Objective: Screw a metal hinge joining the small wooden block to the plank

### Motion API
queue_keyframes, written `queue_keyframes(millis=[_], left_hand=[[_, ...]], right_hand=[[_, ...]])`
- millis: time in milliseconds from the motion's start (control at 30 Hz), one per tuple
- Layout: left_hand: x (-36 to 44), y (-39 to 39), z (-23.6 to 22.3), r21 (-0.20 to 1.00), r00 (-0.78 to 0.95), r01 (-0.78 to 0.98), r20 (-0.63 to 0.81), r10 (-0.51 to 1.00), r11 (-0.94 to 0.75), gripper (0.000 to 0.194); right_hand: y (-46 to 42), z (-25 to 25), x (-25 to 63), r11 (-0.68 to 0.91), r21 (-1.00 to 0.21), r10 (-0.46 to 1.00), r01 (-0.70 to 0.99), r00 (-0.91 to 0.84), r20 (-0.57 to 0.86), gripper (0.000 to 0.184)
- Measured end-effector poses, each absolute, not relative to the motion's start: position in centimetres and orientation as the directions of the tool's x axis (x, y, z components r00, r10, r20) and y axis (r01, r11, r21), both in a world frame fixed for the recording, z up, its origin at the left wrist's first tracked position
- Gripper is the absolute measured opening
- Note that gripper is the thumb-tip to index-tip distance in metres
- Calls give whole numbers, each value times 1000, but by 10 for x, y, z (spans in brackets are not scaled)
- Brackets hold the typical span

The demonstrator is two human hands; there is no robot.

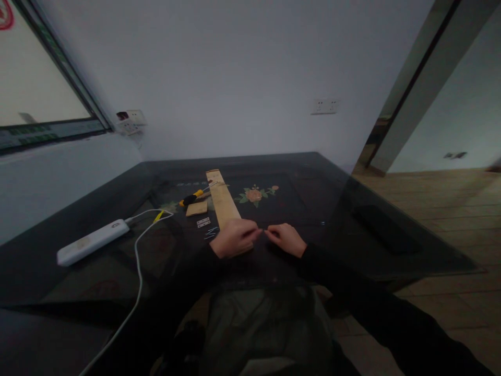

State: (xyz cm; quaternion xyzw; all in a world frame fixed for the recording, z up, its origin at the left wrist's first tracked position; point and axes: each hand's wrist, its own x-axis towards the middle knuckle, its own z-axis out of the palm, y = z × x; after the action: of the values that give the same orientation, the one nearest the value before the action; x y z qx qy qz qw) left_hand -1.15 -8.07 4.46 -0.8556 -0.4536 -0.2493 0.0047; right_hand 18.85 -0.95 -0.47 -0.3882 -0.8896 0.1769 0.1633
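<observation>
One left hand (237,238) and one right hand (287,238) are almost touching by the table's (313,183) near edge, fingers curling; whether they're pinching anything, I can't tell. A wooden strip (224,201) is running from the left hand toward the far edge. Screws (210,233) are lying loose nearby; a dragging sleeve (201,269) could be scattering them. A screwdriver (191,199) is cluttering the strip's far end.

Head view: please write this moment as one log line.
left hand: by near end of wooden strip, hold unclear | right hand: facing left hand, hold unclear | screwdriver: shaft over strip
</observation>
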Motion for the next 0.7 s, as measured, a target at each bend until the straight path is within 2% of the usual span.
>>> queue_keyframes(millis=[100, 200, 267, 367, 533, 700], left_hand=[[-79, -49, 54, 319, 84, 903, 523, 848, -286, 32], [-151, -22, 45, 429, -269, 903, 573, 774, -3, 19], [-188, -12, 31, 435, -387, 892, 599, 701, 121, 19], [-222, -7, 8, 431, -445, 879, 583, 680, 206, 26], [-241, 1, -20, 454, -464, 857, 476, 747, 243, 41], [-246, 2, -27, 456, -487, 841, 401, 776, 292, 43]], right_hand=[[-10, -4, 189, 632, -448, 751, 632, -643, 152, 35], [-11, -3, 189, 630, -467, 751, 620, -640, 163, 34], [-11, -2, 189, 627, -503, 749, 595, -639, 177, 32], [-9, 0, 187, 607, -572, 751, 551, -633, 187, 27], [-6, 8, 174, 594, -668, 732, 449, -646, 217, 21], [-6, 14, 147, 669, -643, 660, 373, -697, 282, 20]])
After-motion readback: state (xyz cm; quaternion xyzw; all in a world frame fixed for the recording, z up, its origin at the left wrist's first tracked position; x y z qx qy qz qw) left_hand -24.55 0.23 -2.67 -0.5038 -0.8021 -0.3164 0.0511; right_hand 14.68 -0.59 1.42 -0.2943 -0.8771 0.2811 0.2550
